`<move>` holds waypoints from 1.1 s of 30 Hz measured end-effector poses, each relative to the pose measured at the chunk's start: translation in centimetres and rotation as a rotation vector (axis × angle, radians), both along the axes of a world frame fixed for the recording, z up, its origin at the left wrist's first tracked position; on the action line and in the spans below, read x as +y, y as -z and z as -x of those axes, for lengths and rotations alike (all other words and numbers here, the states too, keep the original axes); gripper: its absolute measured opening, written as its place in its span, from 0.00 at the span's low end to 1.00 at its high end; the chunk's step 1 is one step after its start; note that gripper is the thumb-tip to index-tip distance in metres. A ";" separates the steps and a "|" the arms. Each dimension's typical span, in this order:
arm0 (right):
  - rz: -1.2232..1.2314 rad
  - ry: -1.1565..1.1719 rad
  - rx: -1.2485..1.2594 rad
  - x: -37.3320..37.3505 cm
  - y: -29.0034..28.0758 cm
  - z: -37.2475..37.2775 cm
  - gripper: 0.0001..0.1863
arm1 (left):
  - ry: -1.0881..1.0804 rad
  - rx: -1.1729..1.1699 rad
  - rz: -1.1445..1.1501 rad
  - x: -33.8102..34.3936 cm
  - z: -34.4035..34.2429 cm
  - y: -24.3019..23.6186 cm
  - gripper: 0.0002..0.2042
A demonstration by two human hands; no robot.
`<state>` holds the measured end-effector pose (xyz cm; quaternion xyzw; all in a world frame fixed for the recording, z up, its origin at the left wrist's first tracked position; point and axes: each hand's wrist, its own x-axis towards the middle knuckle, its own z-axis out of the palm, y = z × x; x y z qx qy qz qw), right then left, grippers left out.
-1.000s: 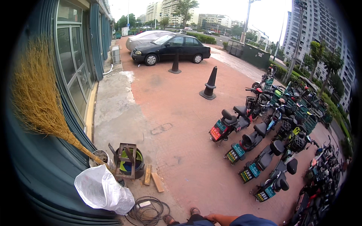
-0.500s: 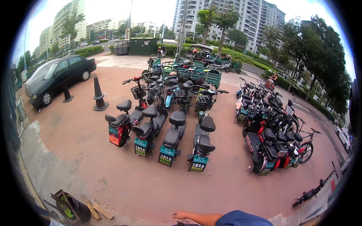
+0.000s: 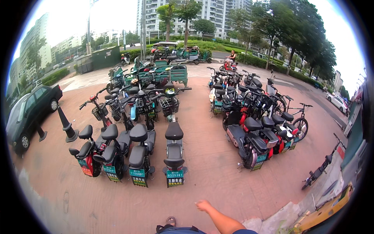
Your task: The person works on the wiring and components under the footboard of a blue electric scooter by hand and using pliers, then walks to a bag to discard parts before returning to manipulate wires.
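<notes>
My right hand (image 3: 203, 205) hangs over the reddish paving at the bottom middle, its arm coming in from the lower right. It touches nothing, and I see nothing in it; the fingers look loosely parted, though they are small in the view. Nearest ahead of it stands an electric scooter (image 3: 174, 144) with a black seat and a teal plate at the rear. Beside that, to the left, is another black-seated scooter (image 3: 137, 156). My left hand is out of view. One sandalled foot (image 3: 171, 221) shows at the lower edge, left of the hand.
More scooters (image 3: 253, 138) are packed on the right, with a bicycle (image 3: 300, 126) at their edge. A small folding bike (image 3: 319, 171) stands near the right-hand wall. On the left are a dark car (image 3: 33, 111) and traffic cones (image 3: 67, 126). A person on a scooter (image 3: 231, 58) is farther back.
The view has turned right, so the scooters and car sit farther left. My right hand shows farther right and higher, and a foot has come in. The bin at lower left is gone from view.
</notes>
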<state>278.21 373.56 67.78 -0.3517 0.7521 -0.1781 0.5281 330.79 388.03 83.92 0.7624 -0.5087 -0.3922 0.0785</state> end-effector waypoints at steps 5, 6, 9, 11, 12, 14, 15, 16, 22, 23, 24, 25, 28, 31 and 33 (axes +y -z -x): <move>0.026 0.294 -0.256 -2.3 3.7 6.6 0.15 | 0.024 -0.136 -0.019 -8.7 2.6 1.1 0.12; 0.010 0.363 -0.536 1.0 10.5 14.2 0.14 | 0.096 -0.108 -0.017 -12.6 4.6 2.3 0.12; -0.172 0.443 -0.162 5.6 15.1 19.4 0.13 | 0.174 -0.158 0.013 -21.8 9.2 3.8 0.12; -0.208 0.440 -0.028 8.0 12.9 20.7 0.12 | 0.239 -0.219 0.068 -28.6 14.0 4.1 0.13; -0.189 0.417 -0.013 9.3 11.5 21.4 0.11 | 0.276 -0.222 0.107 -32.1 16.7 4.0 0.13; -0.091 0.325 0.026 11.5 9.4 23.6 0.10 | 0.318 -0.067 0.267 -39.2 23.0 5.5 0.13; 0.034 0.246 0.082 11.5 8.2 26.2 0.09 | 0.319 0.109 0.392 -42.4 25.5 7.2 0.13; 0.145 0.182 0.109 12.6 7.4 27.8 0.09 | 0.323 0.184 0.404 -45.3 29.4 6.7 0.13; -0.061 0.365 0.121 -5.7 7.5 40.3 0.12 | 0.252 0.253 0.269 -57.0 48.6 10.1 0.14; -0.071 0.366 0.133 -10.4 7.9 43.1 0.12 | 0.223 0.242 0.169 -56.7 49.8 10.9 0.14; -0.063 0.355 0.145 -15.2 8.5 46.0 0.13 | 0.188 0.234 0.074 -56.9 51.0 11.2 0.14; -0.048 0.354 0.164 -19.8 9.0 49.2 0.13 | 0.169 0.234 -0.010 -58.2 52.6 11.6 0.14; 0.055 0.275 0.250 -34.1 10.8 57.5 0.15 | 0.264 0.170 0.091 -59.1 52.4 12.8 0.13; 0.193 0.186 0.345 -47.2 13.7 64.2 0.17 | 0.156 0.001 -0.083 -61.6 54.1 8.8 0.15; 0.284 0.143 0.418 -55.0 16.3 68.7 0.19 | 0.095 -0.037 -0.144 -64.9 55.8 8.7 0.16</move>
